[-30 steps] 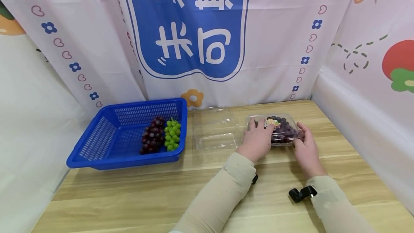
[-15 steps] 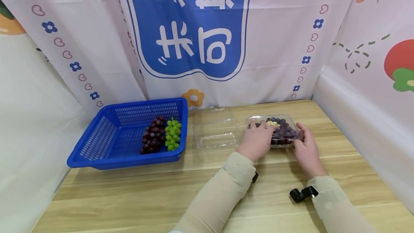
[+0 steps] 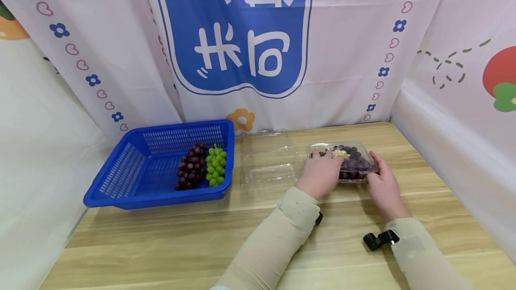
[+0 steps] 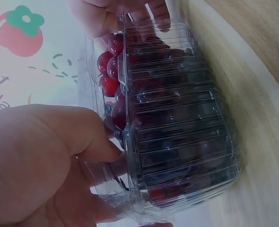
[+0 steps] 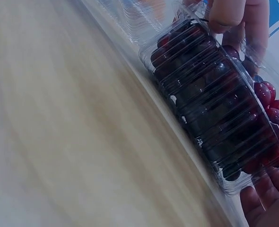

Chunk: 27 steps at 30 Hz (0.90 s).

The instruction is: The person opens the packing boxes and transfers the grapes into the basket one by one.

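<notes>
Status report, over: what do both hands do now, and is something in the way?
Left hand and right hand both grip the clear box of dark grapes. Box on the table, lid shut. Empty clear box close beside; nothing blocking.

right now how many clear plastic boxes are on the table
2: the box of dark grapes between the left hand and right hand, and an empty open box beside the blue basket.

- Your clear clamshell box (image 3: pixel 354 151) by the desk's back right edge holds dark purple-red grapes (image 3: pixel 354 164), with a small yellowish sticker on top.
- Blue mesh basket (image 3: pixel 133 169) on the desk's left side: one dark purple bunch (image 3: pixel 190 171), one bright green bunch (image 3: pixel 215 167).
- Desk (image 3: pixel 161 245) is light wood grain.
- Your sleeves (image 3: pixel 278 236) are beige.
- Backdrop (image 3: pixel 242 35)'s white with a blue sign, pink hearts, blue flowers.
</notes>
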Available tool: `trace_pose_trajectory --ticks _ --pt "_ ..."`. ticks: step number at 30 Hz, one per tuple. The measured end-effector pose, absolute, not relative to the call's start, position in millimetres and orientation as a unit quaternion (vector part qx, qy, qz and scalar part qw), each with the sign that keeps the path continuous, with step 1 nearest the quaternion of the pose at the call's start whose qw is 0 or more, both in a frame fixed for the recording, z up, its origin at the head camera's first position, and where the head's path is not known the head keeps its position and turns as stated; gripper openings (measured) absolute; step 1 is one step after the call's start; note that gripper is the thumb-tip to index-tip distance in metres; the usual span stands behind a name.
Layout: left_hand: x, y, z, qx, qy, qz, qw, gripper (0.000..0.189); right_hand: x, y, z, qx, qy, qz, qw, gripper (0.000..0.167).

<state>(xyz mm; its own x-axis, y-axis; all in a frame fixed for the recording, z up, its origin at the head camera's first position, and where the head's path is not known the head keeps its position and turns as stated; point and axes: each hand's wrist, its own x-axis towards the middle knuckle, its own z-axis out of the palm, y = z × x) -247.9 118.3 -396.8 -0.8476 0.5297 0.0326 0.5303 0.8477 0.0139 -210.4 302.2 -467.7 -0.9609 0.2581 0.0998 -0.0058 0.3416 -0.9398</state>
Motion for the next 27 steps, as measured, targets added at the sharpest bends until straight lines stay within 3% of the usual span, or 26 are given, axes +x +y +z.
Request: trace_pose_trajectory --ticks 12,27 --pt "-253.8 112.0 -392.2 -0.274 -0.96 -0.052 -0.014 0.056 -207.4 302.1 -465.3 -0.102 -0.819 0.554 0.113 0.068" --pt "-266.8 89.0 -377.6 -0.237 -0.943 -0.22 0.071 0.049 -207.3 300.6 -466.3 -0.085 -0.82 0.554 0.118 0.057"
